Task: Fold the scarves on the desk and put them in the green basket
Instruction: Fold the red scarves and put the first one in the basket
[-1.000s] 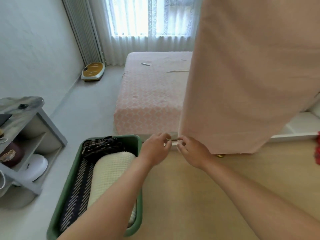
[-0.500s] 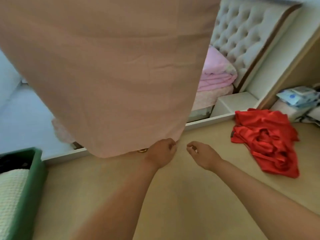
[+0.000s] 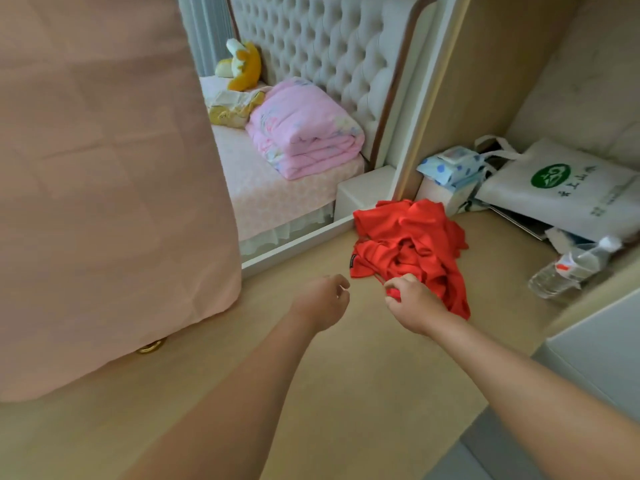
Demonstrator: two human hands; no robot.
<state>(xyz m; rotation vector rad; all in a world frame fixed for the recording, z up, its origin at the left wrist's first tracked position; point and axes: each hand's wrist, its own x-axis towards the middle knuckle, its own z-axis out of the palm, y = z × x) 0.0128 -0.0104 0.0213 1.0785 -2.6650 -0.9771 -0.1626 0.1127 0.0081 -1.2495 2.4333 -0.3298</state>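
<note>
A crumpled red fabric scarf [image 3: 408, 244] is seen lying on the pale wooden bench [image 3: 346, 393], close to the far edge, beside the pink-covered bed [image 3: 277, 199]. Its near edge is pinched by the right hand [image 3: 414, 304], whose fingers are curled round a small fold of the cloth. The left hand [image 3: 320, 303] is held just beside the right one, apart from the scarf, with fingers loosely bent and nothing held in them. A large pale pink cloth scarf [image 3: 104, 185] is seen hanging across the left of the view, its lower edge reaching the bench; what holds it up cannot be told. A clear plastic bottle [image 3: 571, 268] is laid on its side at the right, well apart from the red scarf.
</note>
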